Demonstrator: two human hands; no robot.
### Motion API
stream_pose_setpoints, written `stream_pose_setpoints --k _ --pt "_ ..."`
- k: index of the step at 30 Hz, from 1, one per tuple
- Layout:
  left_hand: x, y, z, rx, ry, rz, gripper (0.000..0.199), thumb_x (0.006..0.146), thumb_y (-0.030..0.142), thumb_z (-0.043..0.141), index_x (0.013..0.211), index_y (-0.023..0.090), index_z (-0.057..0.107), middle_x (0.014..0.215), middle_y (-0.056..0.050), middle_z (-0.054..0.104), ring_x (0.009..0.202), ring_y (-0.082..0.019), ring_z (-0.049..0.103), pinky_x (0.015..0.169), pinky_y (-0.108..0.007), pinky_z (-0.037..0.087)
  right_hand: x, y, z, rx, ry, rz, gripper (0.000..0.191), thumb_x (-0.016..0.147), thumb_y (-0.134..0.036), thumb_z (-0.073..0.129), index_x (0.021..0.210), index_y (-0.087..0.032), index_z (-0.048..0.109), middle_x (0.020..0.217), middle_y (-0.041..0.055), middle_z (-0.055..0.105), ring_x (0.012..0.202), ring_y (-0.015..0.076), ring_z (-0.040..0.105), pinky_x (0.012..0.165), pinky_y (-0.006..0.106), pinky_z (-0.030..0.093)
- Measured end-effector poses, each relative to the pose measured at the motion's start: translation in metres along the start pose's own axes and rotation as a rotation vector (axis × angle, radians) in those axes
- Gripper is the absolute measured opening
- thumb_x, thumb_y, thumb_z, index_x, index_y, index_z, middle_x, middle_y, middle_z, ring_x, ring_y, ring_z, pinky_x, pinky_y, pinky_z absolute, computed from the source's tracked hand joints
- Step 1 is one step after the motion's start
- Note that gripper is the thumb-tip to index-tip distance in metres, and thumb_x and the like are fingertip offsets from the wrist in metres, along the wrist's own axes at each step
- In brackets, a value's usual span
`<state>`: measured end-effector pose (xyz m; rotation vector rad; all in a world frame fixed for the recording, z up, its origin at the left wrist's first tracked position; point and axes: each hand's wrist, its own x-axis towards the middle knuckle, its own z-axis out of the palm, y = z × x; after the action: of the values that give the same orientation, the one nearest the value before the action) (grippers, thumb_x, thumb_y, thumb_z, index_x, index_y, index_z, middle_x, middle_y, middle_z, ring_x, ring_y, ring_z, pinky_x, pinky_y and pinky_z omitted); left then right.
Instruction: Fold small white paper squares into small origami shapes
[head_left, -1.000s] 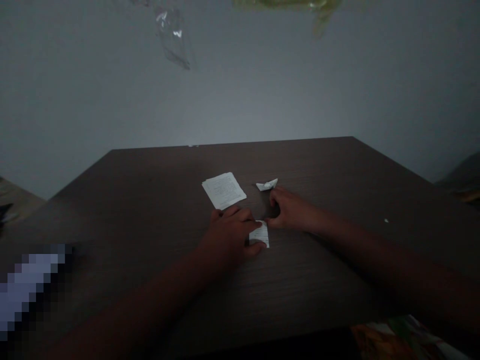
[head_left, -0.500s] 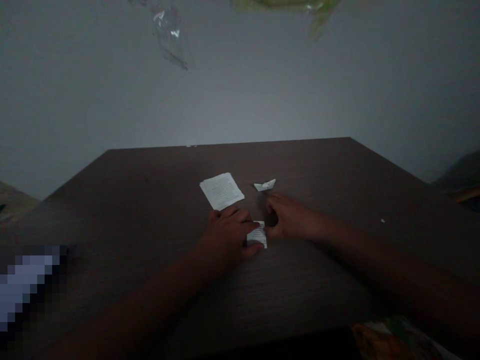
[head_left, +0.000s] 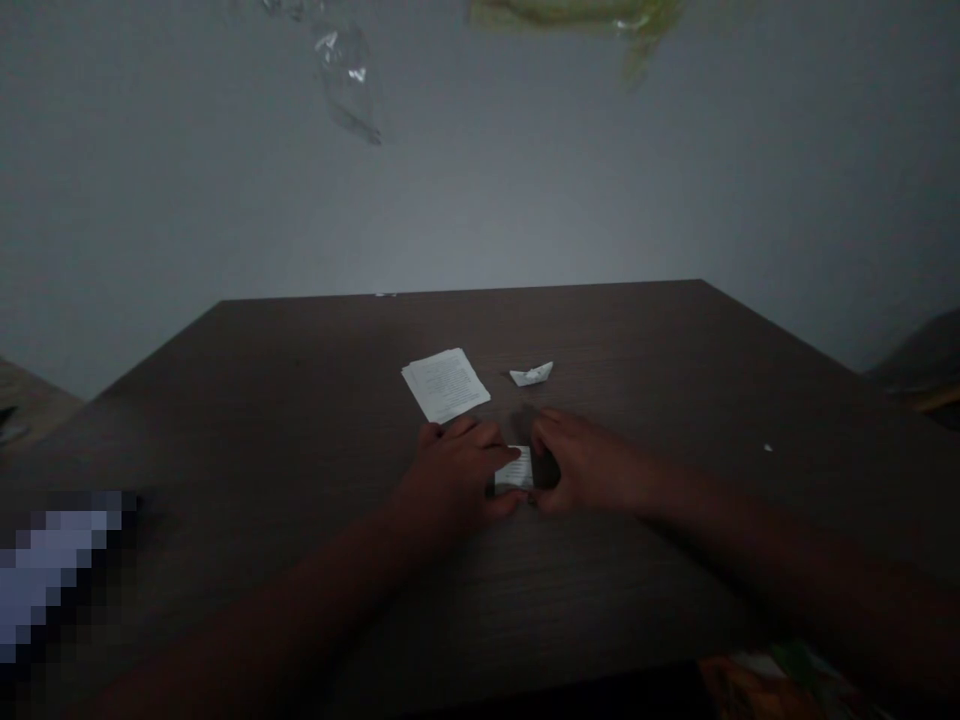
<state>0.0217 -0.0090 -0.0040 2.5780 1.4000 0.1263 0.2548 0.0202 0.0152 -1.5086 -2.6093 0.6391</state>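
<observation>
Left hand (head_left: 454, 475) lay on the small paper (head_left: 516, 468), thumb and forefinger spread apart over it, seemingly to keep it flat against the table (head_left: 300, 560). Right hand (head_left: 581, 455) curled at the paper's right side, thumb and fingertips apart, thumb by the near corner. Just beyond the left hand sat a paper stack (head_left: 446, 387), probably kept within reach; past the right, a paper boat (head_left: 532, 375) stood clear. Printed lines showed on small paper and stack, too tiny to read.
</observation>
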Motion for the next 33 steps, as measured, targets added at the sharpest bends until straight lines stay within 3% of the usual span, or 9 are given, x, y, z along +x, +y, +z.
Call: stream_pose_setpoints --k 6,11,15,21,25,33 --pt "-0.001 -0.001 0.001 -0.003 0.001 -0.001 0.039 0.110 0.038 0.091 0.149 0.033 0.090 0.139 -0.009 0.087 0.143 -0.042 0.077 0.118 -0.059 0.055 0.002 0.003 0.001 0.019 -0.016 0.012 0.044 0.078 -0.030 0.104 0.099 -0.026 0.066 0.117 0.0098 0.077 0.111 0.0343 0.074 0.092 0.042 0.054" --pt "-0.001 -0.003 0.006 -0.019 0.056 0.022 0.038 0.112 0.038 0.089 0.149 0.031 0.090 0.137 -0.008 0.086 0.138 -0.042 0.076 0.120 -0.059 0.056 0.021 0.016 0.000 0.005 0.075 0.067 0.037 0.086 -0.033 0.102 0.102 -0.026 0.069 0.117 0.0088 0.078 0.104 0.0303 0.073 0.085 0.039 0.052" --pt "0.001 -0.002 0.005 -0.018 0.006 0.003 0.040 0.110 0.037 0.093 0.149 0.032 0.089 0.136 -0.008 0.085 0.139 -0.041 0.075 0.119 -0.058 0.055 0.029 0.019 -0.003 -0.006 0.091 0.121 0.037 0.089 -0.032 0.102 0.099 -0.025 0.068 0.117 0.0092 0.080 0.104 0.0296 0.073 0.083 0.037 0.049" --pt "-0.002 0.003 -0.001 -0.019 0.037 0.007 0.035 0.111 0.033 0.091 0.146 0.030 0.090 0.137 -0.007 0.086 0.138 -0.039 0.076 0.114 -0.052 0.054 0.009 0.008 -0.003 -0.023 -0.026 0.046 0.042 0.083 -0.035 0.104 0.104 -0.025 0.069 0.120 0.0107 0.079 0.109 0.0326 0.073 0.088 0.039 0.052" --pt "-0.001 0.002 0.000 -0.037 0.019 0.010 0.035 0.112 0.033 0.093 0.146 0.028 0.091 0.139 -0.009 0.086 0.142 -0.040 0.076 0.118 -0.057 0.055 -0.002 -0.003 -0.004 -0.025 -0.074 0.022 0.040 0.082 -0.033 0.101 0.104 -0.025 0.068 0.118 0.0108 0.078 0.112 0.0346 0.074 0.092 0.041 0.053" --pt "0.001 -0.004 0.008 -0.022 0.032 0.019 0.041 0.110 0.039 0.097 0.150 0.033 0.090 0.135 -0.007 0.085 0.137 -0.040 0.076 0.120 -0.060 0.055 0.001 -0.003 -0.008 0.039 -0.106 0.024 0.042 0.080 -0.025 0.099 0.100 -0.025 0.063 0.117 0.0090 0.076 0.108 0.0301 0.073 0.086 0.038 0.049"
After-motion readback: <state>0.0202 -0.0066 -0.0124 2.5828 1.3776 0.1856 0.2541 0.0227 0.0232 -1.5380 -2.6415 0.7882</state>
